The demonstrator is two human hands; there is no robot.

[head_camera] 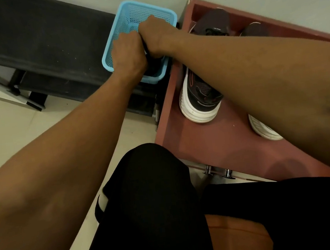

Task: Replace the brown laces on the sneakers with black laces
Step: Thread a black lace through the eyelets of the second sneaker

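Both hands are down in the blue mesh basket (111, 48), upper centre of the frame, knuckles up.

Left hand (128, 50): fingers curled downward past the basket's rim, tips hidden. Right hand (155, 35): also curled, pressed against the left at the thumb side. A dark item (151, 67) shows in the narrow gap between the hands and below them on the basket floor. It is too covered to identify, and I cannot tell whether either hand clamps it or only rests on it.

The basket sits on the right end of a black rack (35, 41), upper left.

Sneakers: well apart from the hands, to the right, on a reddish-brown board (215, 150) with a raised edge. Near sneaker (198, 98) is black with a white sole, toe toward the lower frame, and the right forearm crosses over its middle. Second sneaker (264, 130) lies farther right, only its white toe and part of its heel end showing past the forearm. Their laces cannot be made out.

Knee in black cloth (153, 188), lower centre.
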